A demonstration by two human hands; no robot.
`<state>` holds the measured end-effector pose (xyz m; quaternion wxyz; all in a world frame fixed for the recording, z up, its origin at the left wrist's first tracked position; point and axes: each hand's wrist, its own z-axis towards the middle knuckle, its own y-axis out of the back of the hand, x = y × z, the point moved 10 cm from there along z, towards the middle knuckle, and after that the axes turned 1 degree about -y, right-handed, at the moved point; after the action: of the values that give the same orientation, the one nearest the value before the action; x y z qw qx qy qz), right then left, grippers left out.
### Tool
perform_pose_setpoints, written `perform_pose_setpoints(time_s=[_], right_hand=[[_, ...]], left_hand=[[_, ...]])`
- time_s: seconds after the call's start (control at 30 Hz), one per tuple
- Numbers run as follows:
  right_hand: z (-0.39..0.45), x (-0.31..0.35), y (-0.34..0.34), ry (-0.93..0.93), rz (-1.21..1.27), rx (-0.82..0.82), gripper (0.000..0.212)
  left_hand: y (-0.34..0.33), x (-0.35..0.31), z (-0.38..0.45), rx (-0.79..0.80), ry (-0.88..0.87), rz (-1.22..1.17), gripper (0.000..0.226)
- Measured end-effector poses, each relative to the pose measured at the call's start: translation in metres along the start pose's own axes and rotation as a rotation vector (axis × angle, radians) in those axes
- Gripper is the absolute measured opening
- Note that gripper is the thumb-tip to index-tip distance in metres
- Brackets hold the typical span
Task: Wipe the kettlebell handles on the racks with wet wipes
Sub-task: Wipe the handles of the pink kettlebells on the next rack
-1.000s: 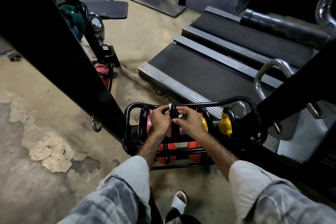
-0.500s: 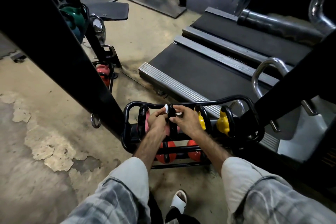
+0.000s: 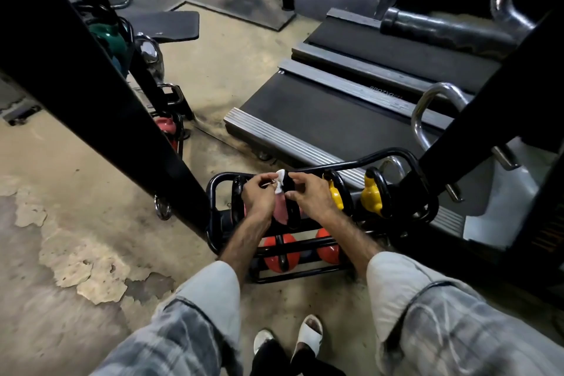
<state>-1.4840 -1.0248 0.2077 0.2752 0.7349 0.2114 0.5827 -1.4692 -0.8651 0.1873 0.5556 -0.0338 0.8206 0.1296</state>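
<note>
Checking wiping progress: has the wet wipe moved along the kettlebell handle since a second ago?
Cannot tell: the wet wipe sits at the top of the black handle, level with the rack's top rail, as before; the camera shifted slightly.

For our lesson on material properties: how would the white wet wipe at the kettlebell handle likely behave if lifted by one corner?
The wet wipe looks bunched and creased around the black handle, so it is probably floppy. It looks small and thin in the left hand, so it is likely very light.
</note>
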Motion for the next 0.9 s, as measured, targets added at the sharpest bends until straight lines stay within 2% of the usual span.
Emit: perform_pose_setpoints(time_s=[0.17, 0.3, 0.47, 0.63, 0.77, 0.83, 0.9], right_hand=[[-0.014, 0.008, 0.001, 0.051, 0.013, -0.018, 0.051], [-0.030, 0.016, 0.019, 0.096, 0.097, -0.107, 0.045], [-0.066, 0.008, 0.050, 0.031, 0.436, -0.240, 0.020], [-0.082, -0.019, 0.046, -0.205, 0.979, -0.176, 0.022], [-0.093, -0.046, 0.069, -0.238, 0.951, -0.181, 0.018], [-0.092, -0.082, 0.088, -0.327, 0.899, -0.289, 0.017], [-0.088, -0.115, 0.112, -0.361, 0.712, -0.404, 0.017]], left_hand=[[0.022, -0.009, -0.007, 0.036, -0.044, -0.048, 0.026], [0.029, -0.034, -0.024, 0.090, -0.075, -0.179, 0.020], [0.010, -0.045, -0.042, 0.262, -0.080, -0.193, 0.020], [-0.030, -0.066, -0.085, 0.471, -0.278, -0.053, 0.024], [-0.065, -0.057, -0.105, 0.612, -0.342, 0.048, 0.029], [-0.076, -0.050, -0.102, 0.605, -0.323, 0.080, 0.032], [-0.084, -0.044, -0.092, 0.548, -0.311, 0.136, 0.032]])
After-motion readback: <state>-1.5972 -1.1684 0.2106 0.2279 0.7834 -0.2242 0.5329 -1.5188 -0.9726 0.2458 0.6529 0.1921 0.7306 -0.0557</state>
